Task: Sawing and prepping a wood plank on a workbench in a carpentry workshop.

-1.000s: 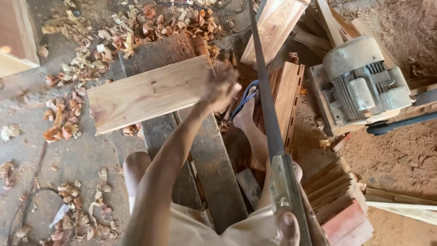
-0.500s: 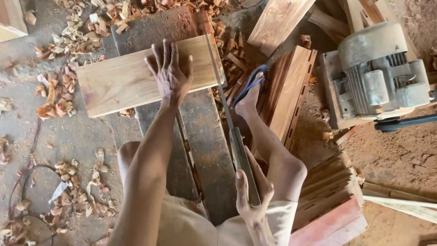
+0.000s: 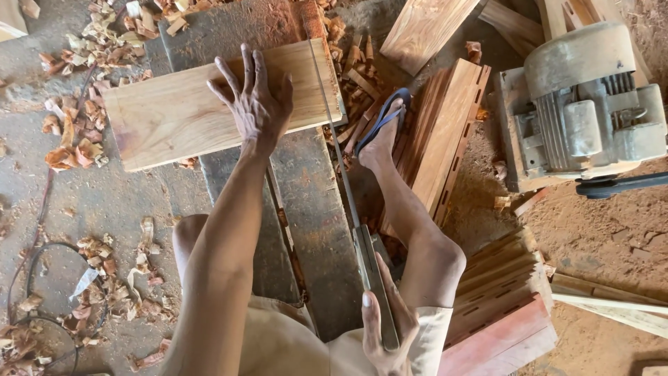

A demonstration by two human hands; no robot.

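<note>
Nearest, at the bottom edge, the right hand (image 3: 383, 327) is wrapped around the handle of a handsaw (image 3: 348, 188), thumb laid along its side. The long thin blade runs away from it, up over the dark bench (image 3: 313, 209) the person straddles, and meets the near-right part of a pale wooden board (image 3: 174, 118); whether the teeth have bitten into the wood is hard to tell from this angle. To the right of the blade a bare leg reaches out to a foot in a blue sandal (image 3: 383, 129), which rests among offcuts beside a stack of reddish planks (image 3: 445, 139). More grooved planks (image 3: 501, 299) lie at the near right. Farther out, the left hand (image 3: 254, 101) lies flat on the board with fingers spread, pressing it across the bench. Wood shavings (image 3: 69, 132) litter the ground at the left. At the far right stands a grey electric motor (image 3: 591, 104).
</note>
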